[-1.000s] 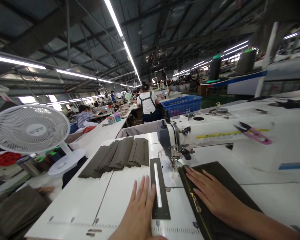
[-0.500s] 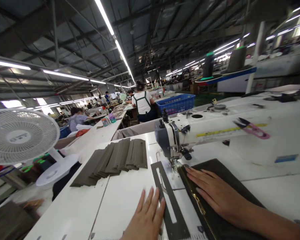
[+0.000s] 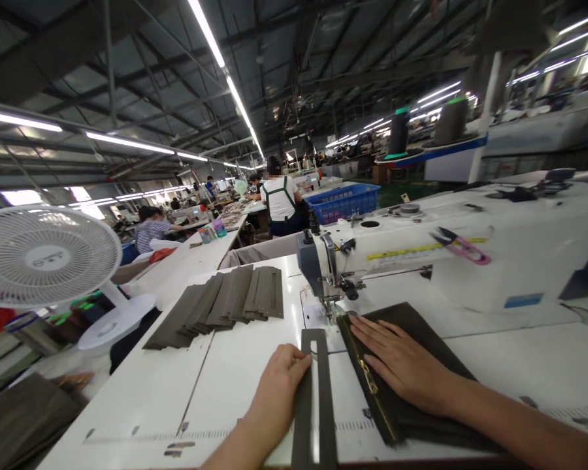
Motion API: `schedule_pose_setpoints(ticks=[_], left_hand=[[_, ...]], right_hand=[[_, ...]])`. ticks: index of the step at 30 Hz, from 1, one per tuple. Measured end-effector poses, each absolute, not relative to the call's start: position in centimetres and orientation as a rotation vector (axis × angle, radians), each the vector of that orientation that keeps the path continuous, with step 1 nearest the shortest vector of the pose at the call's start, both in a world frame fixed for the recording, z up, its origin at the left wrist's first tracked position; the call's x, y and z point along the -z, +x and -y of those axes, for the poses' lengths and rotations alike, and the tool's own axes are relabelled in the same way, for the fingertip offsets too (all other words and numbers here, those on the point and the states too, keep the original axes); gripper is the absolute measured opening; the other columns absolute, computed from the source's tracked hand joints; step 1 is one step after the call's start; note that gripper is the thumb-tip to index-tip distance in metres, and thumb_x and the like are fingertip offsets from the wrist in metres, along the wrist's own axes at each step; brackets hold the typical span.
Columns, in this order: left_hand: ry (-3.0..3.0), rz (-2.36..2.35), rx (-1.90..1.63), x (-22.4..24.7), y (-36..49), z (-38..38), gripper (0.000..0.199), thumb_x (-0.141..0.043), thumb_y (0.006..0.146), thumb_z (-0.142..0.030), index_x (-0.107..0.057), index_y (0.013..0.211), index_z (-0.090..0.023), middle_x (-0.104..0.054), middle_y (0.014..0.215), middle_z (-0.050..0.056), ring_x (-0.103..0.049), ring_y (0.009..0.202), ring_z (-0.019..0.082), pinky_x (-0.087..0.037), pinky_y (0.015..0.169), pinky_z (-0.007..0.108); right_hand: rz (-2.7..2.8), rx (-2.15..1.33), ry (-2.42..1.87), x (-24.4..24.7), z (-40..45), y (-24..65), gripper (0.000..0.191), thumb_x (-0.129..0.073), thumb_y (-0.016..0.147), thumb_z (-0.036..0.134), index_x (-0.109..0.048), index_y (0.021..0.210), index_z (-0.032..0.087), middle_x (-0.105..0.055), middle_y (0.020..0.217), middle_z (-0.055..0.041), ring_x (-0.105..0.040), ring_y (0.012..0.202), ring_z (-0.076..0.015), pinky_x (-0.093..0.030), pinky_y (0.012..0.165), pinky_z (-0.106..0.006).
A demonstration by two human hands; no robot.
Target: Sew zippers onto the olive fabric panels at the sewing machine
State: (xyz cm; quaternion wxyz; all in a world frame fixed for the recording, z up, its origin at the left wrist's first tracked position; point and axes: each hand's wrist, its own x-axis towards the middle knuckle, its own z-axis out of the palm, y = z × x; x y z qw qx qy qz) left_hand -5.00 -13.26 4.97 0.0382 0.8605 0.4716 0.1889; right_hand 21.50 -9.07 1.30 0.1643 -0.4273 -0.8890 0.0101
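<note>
My left hand [image 3: 280, 382] has its fingers curled and pinches the left edge of a grey-green fabric strip with a long slot [image 3: 325, 398]. This strip lies left of the needle area, pointing toward me. Flat on a dark fabric panel [image 3: 416, 326] rests my right hand [image 3: 396, 359], its fingers stretched out beside a brass zipper [image 3: 369, 375]. The zipper runs along the panel's left edge, and its far end reaches the presser foot [image 3: 331, 312] of the sewing machine [image 3: 318, 264]. My right hand and forearm cover part of the panel.
A fanned stack of grey-green strips [image 3: 215, 303] lies on the white table [image 3: 225, 385] at left. Beyond it stands a white fan [image 3: 49, 258]. Pink-handled snips [image 3: 463, 247] lie on the machine arm. A blue crate [image 3: 343, 201] and several people are farther back.
My left hand has gone from lying flat with spread fingers to pinching the slotted strip, which has shifted toward me and straightened. My right hand stays flat on the panel.
</note>
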Motion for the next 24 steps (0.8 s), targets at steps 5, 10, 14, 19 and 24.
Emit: schedule_pose_setpoints(ticks=[5,10,14,19,24], left_hand=[[2.629,-1.407,-1.056,-5.7,-4.1,12.5,0.032,-0.038,0.088,-0.013,-0.061,0.109,-0.02,-0.064,0.103,0.008,-0.062,0.093,0.019,-0.054,0.079,0.034],[2.838,-1.235,-0.991,-3.7,-0.5,10.4,0.03,-0.046,0.085,-0.011,-0.059,0.112,-0.015,-0.064,0.113,0.01,-0.061,0.103,0.02,-0.05,0.092,0.033],[2.988,-1.227,-0.749,-2.0,1.0,9.5,0.026,-0.047,0.086,-0.012,-0.06,0.109,-0.012,-0.063,0.115,0.011,-0.059,0.106,0.022,-0.049,0.094,0.035],[3.057,-1.176,-0.741,-1.9,0.4,9.5,0.026,-0.04,0.092,-0.016,-0.06,0.108,-0.011,-0.061,0.117,0.013,-0.056,0.111,0.022,-0.048,0.095,0.035],[3.107,-1.145,-0.725,-2.2,0.5,9.3,0.027,-0.036,0.093,-0.017,-0.06,0.106,-0.011,-0.062,0.115,0.014,-0.059,0.107,0.023,-0.052,0.09,0.034]], right_hand=[[2.527,0.041,-1.107,-0.4,10.4,20.9,0.047,-0.034,0.094,0.031,-0.033,0.138,0.016,-0.032,0.141,-0.0087,-0.032,0.129,-0.024,-0.03,0.103,-0.051],[2.507,0.121,-1.02,-0.3,10.4,20.6,0.054,-0.04,0.089,0.023,-0.027,0.141,0.021,-0.036,0.139,-0.0086,-0.037,0.126,-0.0244,-0.036,0.1,-0.049],[2.489,0.219,-0.941,-0.5,10.1,20.6,0.058,-0.042,0.087,0.022,-0.023,0.143,0.02,-0.04,0.137,-0.0092,-0.042,0.123,-0.0248,-0.041,0.097,-0.047],[2.414,0.325,-0.864,-0.9,10.0,20.7,0.065,-0.044,0.082,0.018,-0.022,0.143,0.017,-0.044,0.135,-0.0089,-0.045,0.121,-0.0241,-0.043,0.095,-0.042],[2.412,0.35,-0.889,-1.2,9.9,20.6,0.066,-0.043,0.08,0.017,-0.024,0.143,0.016,-0.047,0.133,-0.0087,-0.051,0.115,-0.0244,-0.044,0.092,-0.041]])
